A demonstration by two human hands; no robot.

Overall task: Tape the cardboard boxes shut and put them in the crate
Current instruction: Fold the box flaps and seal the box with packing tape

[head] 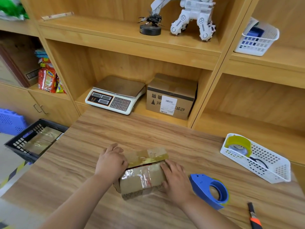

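Observation:
A small cardboard box [142, 177] lies on the wooden table [148, 133], with glossy clear tape over its top and front. My left hand [111, 161] grips the box's left end, fingers curled over the top. On the right end rests my right hand [176, 180], its fingers laid along the top edge. A blue tape dispenser [209, 190] lies just right of that hand. The black crate [19, 142] stands below the table's left edge and holds a taped box [41, 140].
A white basket [267, 169] with a yellow tape roll [239, 145] sits at the table's right. A utility knife [254, 217] lies at the lower right. On the shelf behind stand a scale [115, 95] and a labelled carton [170, 96].

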